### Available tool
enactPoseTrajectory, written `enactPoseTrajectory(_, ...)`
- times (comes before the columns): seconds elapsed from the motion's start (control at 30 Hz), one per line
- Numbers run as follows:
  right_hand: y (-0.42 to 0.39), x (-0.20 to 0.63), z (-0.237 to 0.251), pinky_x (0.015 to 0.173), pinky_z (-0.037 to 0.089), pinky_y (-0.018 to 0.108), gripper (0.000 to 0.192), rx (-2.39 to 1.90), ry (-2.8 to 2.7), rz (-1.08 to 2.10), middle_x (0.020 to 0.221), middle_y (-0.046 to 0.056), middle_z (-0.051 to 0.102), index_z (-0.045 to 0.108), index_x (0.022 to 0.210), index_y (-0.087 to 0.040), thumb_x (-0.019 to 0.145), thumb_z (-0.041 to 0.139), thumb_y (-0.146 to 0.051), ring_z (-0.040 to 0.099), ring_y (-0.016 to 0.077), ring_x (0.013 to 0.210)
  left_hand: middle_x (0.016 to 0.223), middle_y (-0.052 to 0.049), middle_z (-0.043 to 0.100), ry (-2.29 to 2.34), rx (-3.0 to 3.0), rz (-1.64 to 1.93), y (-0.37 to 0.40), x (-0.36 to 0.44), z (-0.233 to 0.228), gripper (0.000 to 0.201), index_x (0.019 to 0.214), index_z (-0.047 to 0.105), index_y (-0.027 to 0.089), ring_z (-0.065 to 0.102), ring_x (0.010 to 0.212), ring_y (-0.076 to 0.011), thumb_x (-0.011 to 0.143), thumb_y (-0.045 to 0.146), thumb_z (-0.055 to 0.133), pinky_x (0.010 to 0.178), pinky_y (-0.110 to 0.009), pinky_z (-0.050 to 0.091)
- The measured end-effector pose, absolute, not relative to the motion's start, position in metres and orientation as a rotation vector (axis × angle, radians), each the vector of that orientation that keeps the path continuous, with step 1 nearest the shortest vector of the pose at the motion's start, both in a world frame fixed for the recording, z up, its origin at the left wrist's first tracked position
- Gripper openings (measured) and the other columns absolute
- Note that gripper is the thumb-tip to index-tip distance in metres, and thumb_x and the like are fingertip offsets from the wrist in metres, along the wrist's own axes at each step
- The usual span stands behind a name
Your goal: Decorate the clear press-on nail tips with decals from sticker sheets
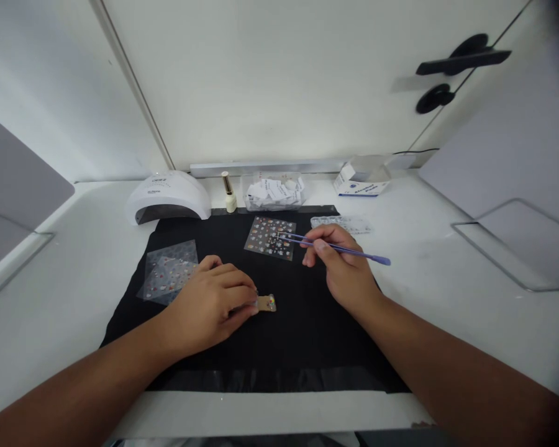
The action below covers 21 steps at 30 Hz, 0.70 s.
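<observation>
Purple tweezers (354, 251) are pinched in my right hand (342, 267), their tips over a clear sheet of small nail stickers (265, 239); I cannot tell whether the tips touch it. My left hand (214, 298) is closed on a small brown piece (264, 303) low over the black mat (289, 347). At that piece's right end sits a shiny tip with coloured spots, and its other end is hidden by my fingers. Two overlapping clear sticker sheets (168, 267) lie beside my left hand, partly covered by it.
Along the back stand a white nail lamp (170, 192), a nail polish bottle (230, 195), a clear tub of white packets (274, 192) and an alcohol pads box (363, 180). A clear plastic case (342, 223) lies behind my right hand. Wire stands (494, 261) flank the table.
</observation>
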State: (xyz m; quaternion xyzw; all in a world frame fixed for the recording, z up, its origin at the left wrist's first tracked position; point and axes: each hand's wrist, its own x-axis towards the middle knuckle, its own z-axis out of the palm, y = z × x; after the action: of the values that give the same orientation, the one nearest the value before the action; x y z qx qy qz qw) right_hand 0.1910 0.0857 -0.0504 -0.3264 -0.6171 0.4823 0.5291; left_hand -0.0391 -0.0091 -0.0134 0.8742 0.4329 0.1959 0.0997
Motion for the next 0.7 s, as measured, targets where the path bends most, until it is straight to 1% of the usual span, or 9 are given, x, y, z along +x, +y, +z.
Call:
enactPoseTrajectory(0.13,0.0851,0.1902,-0.0489,0.062,0.045,0.03,0.007,-0.784,-1.476,1.155,0.069,-0.005,0.059,0.062,0.088,-0.023,0.087,0.056,-0.027,0.054,0.0101,0.056,0.102,0.001,0.07,1.311,2.563,0.566,-0.0096,-0.039,-0.0114,0.005,0.089,0.068,0.024,0.06,0.094,-0.0181,0.088,0.028,0.067,0.082,-0.038,0.032)
enactPoseTrajectory(0.27,0.0859,0.1902,-0.0486,0.061,0.045,0.03,0.007,-0.799,-1.481,1.146,0.068,-0.005,0.058,0.061,0.087,-0.023,0.086,0.056,-0.028,0.054,0.0106,0.055,0.105,0.0,0.068,1.348,2.548,0.515,-0.0107,-0.0393,-0.0095,0.01,0.09,0.07,0.025,0.058,0.099,-0.0203,0.084,0.032,0.07,0.086,-0.04,0.033)
enactPoseTrajectory(0.53,0.0861,0.1903,-0.0471,0.061,0.046,0.03,0.007,-0.796,-1.448,1.138,0.077,-0.004,0.061,0.061,0.088,-0.023,0.086,0.057,-0.029,0.054,0.0094,0.055,0.107,-0.001,0.067,1.367,2.571,0.453,-0.0122,-0.0387,-0.0049,0.013,0.094,0.07,0.027,0.057,0.102,-0.0221,0.083,0.034,0.069,0.088,-0.043,0.033)
enactPoseTrajectory(0.7,0.0867,0.1906,-0.0466,0.061,0.046,0.03,0.009,-0.814,-1.459,1.13,0.075,-0.004,0.061,0.06,0.087,-0.022,0.086,0.056,-0.03,0.054,0.0093,0.055,0.108,-0.002,0.066,1.38,2.57,0.454,-0.0129,-0.0388,-0.0046,0.013,0.092,0.07,0.026,0.057,0.103,-0.0229,0.081,0.032,0.07,0.089,-0.043,0.033)
